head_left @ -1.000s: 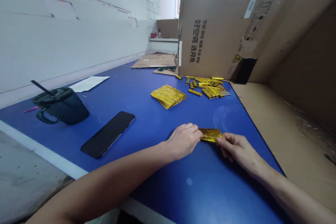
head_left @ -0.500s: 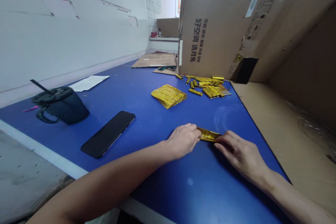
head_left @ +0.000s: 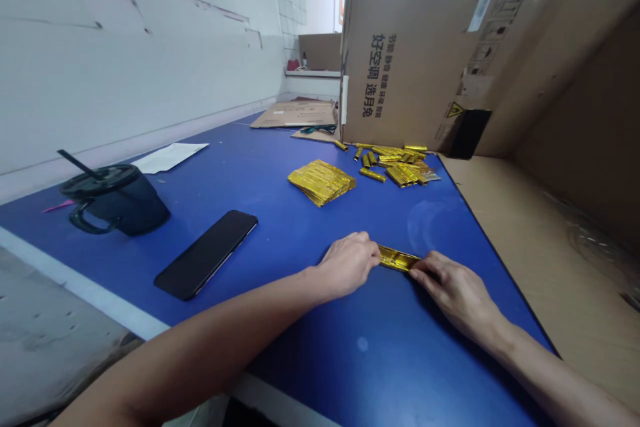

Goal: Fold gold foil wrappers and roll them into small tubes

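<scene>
A narrow folded strip of gold foil paper [head_left: 397, 259] stretches between my two hands, low over the blue table. My left hand [head_left: 353, 261] is closed on its left end, with the fingertips curled around it and partly hidden. At the other end, my right hand [head_left: 450, 283] pinches the strip between thumb and fingers. Farther back lies a flat stack of gold foil sheets [head_left: 321, 182]. To the right of that stack is a loose heap of small rolled and folded gold foil pieces [head_left: 403, 170].
A dark lidded mug [head_left: 125, 200] with a straw stands at the left, near a black phone [head_left: 207, 255] and a white paper sheet [head_left: 173, 157]. A large cardboard box [head_left: 415, 60] rises behind the heap. Flat cardboard [head_left: 295, 113] lies at the back, along the white wall [head_left: 175, 60].
The gold foil strip has turned slightly and shows more of its folded inner face. My right hand has shifted a little, while both hands keep their hold.
</scene>
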Demonstrator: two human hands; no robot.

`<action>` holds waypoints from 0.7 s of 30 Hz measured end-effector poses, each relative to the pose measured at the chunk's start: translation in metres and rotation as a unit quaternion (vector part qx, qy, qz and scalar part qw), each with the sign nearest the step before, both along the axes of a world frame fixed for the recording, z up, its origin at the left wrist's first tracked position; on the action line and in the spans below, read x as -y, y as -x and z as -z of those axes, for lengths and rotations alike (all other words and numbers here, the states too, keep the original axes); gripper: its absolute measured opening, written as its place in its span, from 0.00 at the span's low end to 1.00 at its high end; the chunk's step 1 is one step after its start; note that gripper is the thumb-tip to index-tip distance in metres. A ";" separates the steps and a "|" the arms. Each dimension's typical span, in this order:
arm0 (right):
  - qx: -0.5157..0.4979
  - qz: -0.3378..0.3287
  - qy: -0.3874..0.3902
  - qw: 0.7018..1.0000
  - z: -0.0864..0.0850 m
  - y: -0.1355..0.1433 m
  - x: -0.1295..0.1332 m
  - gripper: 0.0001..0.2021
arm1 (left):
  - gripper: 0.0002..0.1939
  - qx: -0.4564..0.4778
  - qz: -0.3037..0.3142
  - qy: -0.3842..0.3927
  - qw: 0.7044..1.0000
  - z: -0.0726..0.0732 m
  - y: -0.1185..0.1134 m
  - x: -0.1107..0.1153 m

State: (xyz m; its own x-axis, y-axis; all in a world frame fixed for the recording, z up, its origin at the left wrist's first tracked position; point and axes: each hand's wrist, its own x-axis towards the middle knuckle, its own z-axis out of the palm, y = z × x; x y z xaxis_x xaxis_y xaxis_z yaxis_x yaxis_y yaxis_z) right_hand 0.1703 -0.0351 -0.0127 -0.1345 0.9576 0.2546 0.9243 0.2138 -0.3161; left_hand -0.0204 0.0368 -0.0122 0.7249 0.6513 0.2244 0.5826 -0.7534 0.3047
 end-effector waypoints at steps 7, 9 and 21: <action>0.000 0.056 0.028 0.998 -0.003 0.004 0.001 0.12 | 0.09 -0.005 -0.054 0.037 0.998 -0.004 -0.001 0.002; 0.009 0.070 0.039 0.997 -0.004 0.005 0.001 0.12 | 0.10 -0.004 -0.069 0.046 0.997 -0.005 -0.001 0.002; 0.042 0.115 0.067 0.990 -0.008 0.015 0.004 0.07 | 0.11 -0.001 -0.121 0.045 0.992 -0.006 -0.005 0.005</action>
